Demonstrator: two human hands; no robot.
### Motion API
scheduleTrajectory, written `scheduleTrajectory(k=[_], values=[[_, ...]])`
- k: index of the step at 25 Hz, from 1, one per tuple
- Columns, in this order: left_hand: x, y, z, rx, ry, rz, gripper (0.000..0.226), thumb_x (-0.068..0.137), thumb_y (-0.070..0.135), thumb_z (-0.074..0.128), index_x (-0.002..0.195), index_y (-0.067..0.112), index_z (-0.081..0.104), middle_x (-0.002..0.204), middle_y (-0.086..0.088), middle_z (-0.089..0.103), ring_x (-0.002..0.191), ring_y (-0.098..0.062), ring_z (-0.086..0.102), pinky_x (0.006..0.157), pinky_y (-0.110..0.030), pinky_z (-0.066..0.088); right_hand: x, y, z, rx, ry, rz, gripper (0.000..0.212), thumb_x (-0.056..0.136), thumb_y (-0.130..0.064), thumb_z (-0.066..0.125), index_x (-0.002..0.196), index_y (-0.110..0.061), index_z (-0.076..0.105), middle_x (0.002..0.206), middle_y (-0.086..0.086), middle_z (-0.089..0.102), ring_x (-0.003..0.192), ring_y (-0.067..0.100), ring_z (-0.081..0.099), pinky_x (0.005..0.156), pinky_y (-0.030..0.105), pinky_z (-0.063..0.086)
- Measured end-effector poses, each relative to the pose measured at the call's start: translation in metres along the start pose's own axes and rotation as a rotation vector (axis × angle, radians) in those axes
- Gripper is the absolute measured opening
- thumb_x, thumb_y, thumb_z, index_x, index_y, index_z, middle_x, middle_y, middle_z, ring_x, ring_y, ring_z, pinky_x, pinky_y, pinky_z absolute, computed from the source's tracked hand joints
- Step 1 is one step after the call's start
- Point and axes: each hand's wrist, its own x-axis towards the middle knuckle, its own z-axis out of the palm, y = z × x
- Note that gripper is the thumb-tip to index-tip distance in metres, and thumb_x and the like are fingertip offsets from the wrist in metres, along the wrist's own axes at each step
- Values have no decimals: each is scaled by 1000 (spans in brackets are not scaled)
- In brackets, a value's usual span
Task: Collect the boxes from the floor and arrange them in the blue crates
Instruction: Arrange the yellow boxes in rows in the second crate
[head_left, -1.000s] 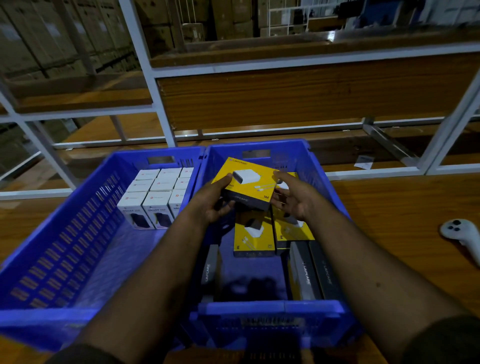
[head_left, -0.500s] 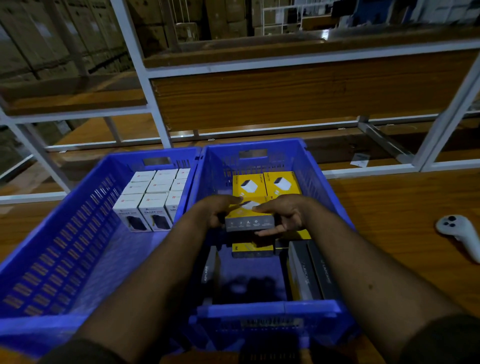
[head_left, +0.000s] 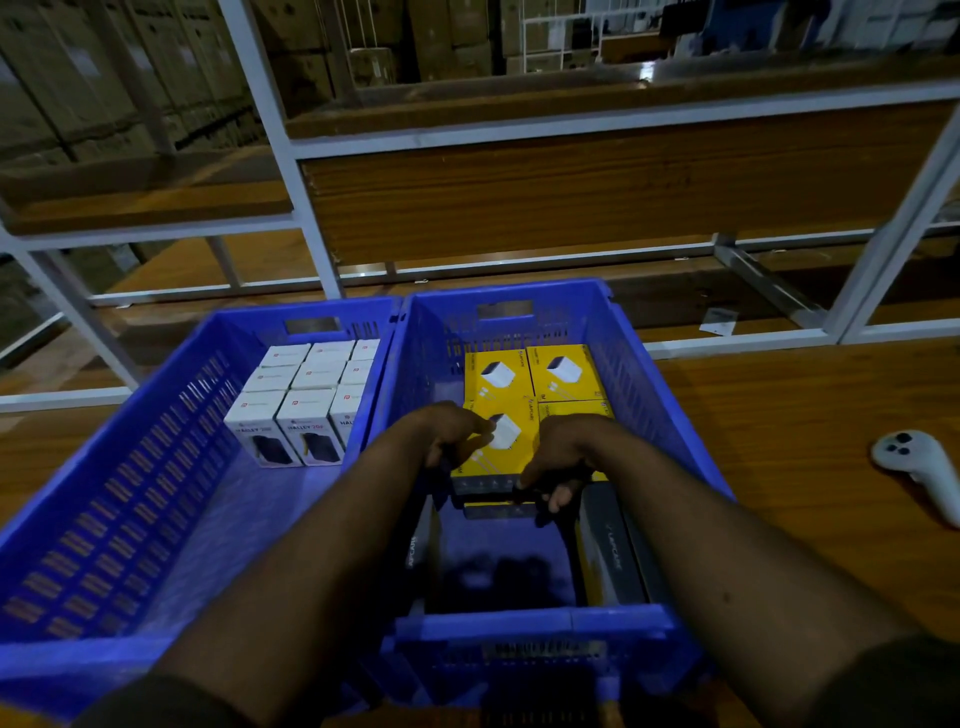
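Yellow box in hand (head_left: 501, 441): it is lying face up inside the right crate (head_left: 670, 395), in the second row back from the crate's far wall, on top of another box whose dark edge is showing just below it.
Left hand (head_left: 449, 434): it is curling its fingers round the box's left edge, thumb on the printed face.
Right hand (head_left: 563, 457): it is clamping the box's right near corner, fingers wrapped over the near edge and down the dark side.
Neighbours: two yellow boxes (head_left: 530, 371) are sitting side by side against the far wall, touching the held one; a fourth is peeking out behind the right wrist.
Doing it well: judging by the row ahead, the box is wanting its far edge flush against those two and its side square to the box on its right, pressed flat before either hand lets go.
Risk: the fingers under the near edge are likely tilting it; sliding them out sideways should keep the stack level.
Near end of the right crate: dark boxes (head_left: 613, 556) are standing on edge along the right wall, with bare floor beside them.
Left crate (head_left: 104, 467): white boxes (head_left: 306, 395) are filling its far right corner.
Surface right of the crates: a white controller (head_left: 919, 462) is lying well apart.
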Motion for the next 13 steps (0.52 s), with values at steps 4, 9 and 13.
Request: scheduleTrajectory(k=[4,9,13], values=[[-3,-2,5,-4,-57,-28,18,101,12,53,112,0,61,143,-15,52,74,-10,57,50,-23,36,3,-1,6,-130,38,1,33,86,-27,74,67,0,67,72,12,75,50,16,67,62,28,59],[-4,-2,14,117,-67,-8,13,102,11,53,111,2,53,115,-15,57,72,-12,55,39,-21,38,10,7,6,-280,231,-34,26,72,-30,84,75,-7,72,67,9,74,57,17,72,62,28,59],[-4,-2,14,462,-62,55,25,100,23,57,82,6,59,97,-14,58,65,-20,49,62,-30,37,20,12,7,-391,286,-55,40,62,-42,88,62,-11,64,47,-3,63,50,13,64,63,27,55]])
